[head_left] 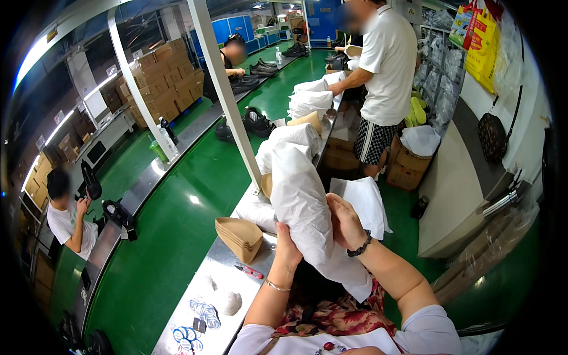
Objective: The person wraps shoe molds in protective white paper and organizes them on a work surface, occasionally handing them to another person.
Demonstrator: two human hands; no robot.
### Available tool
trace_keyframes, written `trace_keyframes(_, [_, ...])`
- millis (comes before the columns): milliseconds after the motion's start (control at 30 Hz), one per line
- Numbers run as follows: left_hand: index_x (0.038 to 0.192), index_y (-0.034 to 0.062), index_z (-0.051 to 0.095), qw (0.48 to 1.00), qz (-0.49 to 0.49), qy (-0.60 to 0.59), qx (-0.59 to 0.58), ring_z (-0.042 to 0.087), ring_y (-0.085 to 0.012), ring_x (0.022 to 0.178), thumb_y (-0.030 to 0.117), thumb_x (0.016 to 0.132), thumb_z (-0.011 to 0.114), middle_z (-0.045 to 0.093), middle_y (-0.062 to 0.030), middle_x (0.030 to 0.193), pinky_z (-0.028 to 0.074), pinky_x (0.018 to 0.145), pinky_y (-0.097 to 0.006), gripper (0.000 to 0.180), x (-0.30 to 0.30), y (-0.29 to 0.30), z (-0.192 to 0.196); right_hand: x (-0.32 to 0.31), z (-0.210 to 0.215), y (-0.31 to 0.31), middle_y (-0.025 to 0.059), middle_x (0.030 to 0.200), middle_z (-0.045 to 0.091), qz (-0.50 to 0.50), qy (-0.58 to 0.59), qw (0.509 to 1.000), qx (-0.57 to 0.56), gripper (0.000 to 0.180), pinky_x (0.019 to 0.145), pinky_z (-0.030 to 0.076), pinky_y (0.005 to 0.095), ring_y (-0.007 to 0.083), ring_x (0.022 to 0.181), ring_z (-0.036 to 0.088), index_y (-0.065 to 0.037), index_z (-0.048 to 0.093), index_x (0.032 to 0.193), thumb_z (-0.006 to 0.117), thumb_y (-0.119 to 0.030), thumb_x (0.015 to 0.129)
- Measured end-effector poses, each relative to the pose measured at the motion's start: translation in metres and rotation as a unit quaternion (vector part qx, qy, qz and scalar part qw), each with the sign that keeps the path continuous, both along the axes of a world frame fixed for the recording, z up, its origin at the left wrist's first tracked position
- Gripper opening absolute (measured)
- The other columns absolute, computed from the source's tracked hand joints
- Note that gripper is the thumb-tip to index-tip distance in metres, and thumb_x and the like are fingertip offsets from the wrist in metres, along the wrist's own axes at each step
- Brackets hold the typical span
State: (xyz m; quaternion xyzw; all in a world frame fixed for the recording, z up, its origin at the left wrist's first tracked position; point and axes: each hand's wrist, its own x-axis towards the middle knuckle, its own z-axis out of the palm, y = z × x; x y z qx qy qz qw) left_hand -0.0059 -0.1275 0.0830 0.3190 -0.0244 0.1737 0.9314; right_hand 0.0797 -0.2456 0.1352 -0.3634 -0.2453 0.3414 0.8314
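Note:
A long bundle wrapped in white paper (300, 201) is gripped between my two hands above the metal worktop's right edge. My left hand (286, 247) presses its left side, fingers curled behind it. On the opposite side, my right hand (345, 222) closes round the wrapping. What lies inside the paper is hidden. A loose end of the white sheet hangs toward my lap. Close to my left hand are a stack of tan molded inserts (239, 236) and red-handled thread snips (249, 271). More white wrapped bundles (290, 139) lie just beyond.
Round blue-and-white stickers (187, 339) and crumpled plastic (229, 302) lie on the metal worktop (198, 275). A white post (228, 89) rises at its left edge. Ahead, a co-worker (387, 65) handles wrapped bundles. Loose white sheets (359, 204) sit right of my hands.

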Motion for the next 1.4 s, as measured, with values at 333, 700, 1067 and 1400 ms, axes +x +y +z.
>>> trace_keyframes(333, [0.136, 0.0028, 0.027, 0.997, -0.074, -0.03, -0.001, 0.042, -0.0254, 0.122, 0.057, 0.061, 0.075, 0.041, -0.0108, 0.134, 0.034, 0.103, -0.041, 0.104, -0.017, -0.013, 0.005, 0.013, 0.001, 0.001, 0.013, 0.129, 0.042, -0.115, -0.393, 0.909, -0.078, 0.04, 0.1, 0.031, 0.0285, 0.0178, 0.119, 0.04, 0.001, 0.044, 0.123, 0.035, -0.029, 0.098])
trace_keyframes(700, [0.13, -0.0007, 0.037, 0.986, 0.105, 0.032, 0.129, 0.047, -0.0254, 0.117, 0.05, 0.08, 0.057, 0.047, -0.0119, 0.128, 0.037, 0.1, -0.039, 0.075, -0.016, 0.007, 0.017, 0.025, 0.009, -0.057, 0.0184, 0.137, 0.032, 0.184, -0.287, 0.926, -0.159, 0.107, 0.102, 0.031, 0.0352, 0.0261, 0.124, 0.036, -0.009, -0.008, 0.143, 0.072, -0.035, 0.077])
trace_keyframes(1067, [0.13, 0.0021, 0.036, 0.984, 0.166, 0.054, 0.028, 0.046, -0.0247, 0.118, 0.051, 0.089, 0.042, 0.047, -0.0116, 0.127, 0.034, 0.102, -0.038, 0.064, 0.004, -0.035, 0.047, -0.015, -0.014, -0.018, 0.0129, 0.087, 0.065, -0.276, -0.4, 0.848, -0.21, 0.063, 0.069, 0.049, 0.0305, 0.0194, 0.079, 0.063, -0.005, 0.034, 0.126, 0.068, -0.003, 0.073])
trace_keyframes(1400, [0.128, -0.0034, 0.036, 0.982, 0.178, 0.041, -0.036, 0.052, -0.028, 0.11, 0.061, 0.085, 0.037, 0.052, -0.0186, 0.119, 0.039, 0.097, -0.035, 0.077, 0.013, -0.016, 0.035, -0.026, -0.016, -0.024, 0.0075, 0.1, 0.06, 0.067, 0.151, 0.983, 0.084, 0.027, 0.087, 0.045, 0.0293, 0.0155, 0.095, 0.057, 0.0, 0.051, 0.109, 0.055, -0.004, 0.082])
